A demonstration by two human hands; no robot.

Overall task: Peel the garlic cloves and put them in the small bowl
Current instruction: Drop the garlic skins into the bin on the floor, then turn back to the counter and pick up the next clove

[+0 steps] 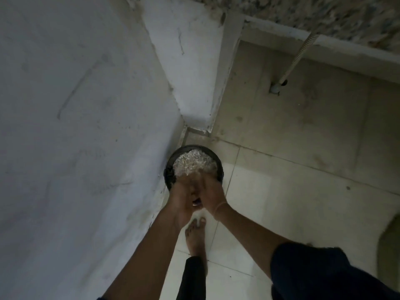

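Both arms are stretched forward and down. The two hands are held close together, palm facing palm, just above the near rim of a black round bin [170, 172]. The left hand [183, 198] and the right hand [212, 191] are touching or almost touching. Their fingers are pointed down at the bin, but they are blurred, so it cannot be told if they are straight or curled. A small shiny thing [195, 203] is seen between the palms; what it is cannot be told. A thin thread [220, 207] is worn on the right wrist, and a dark sleeve [307, 267] is pushed up on the right arm.

The bin is filled with a heap of white papery bits [192, 163], which look like garlic skins. It is set on the floor in a corner, against a white wall [75, 126]. The floor [281, 202] is made of pale square tiles. A bare foot [195, 234] is planted on the tiles just below the hands. A speckled stone counter [324, 11] is seen at the top. A ribbed grey hose [299, 53] hangs down from under it.
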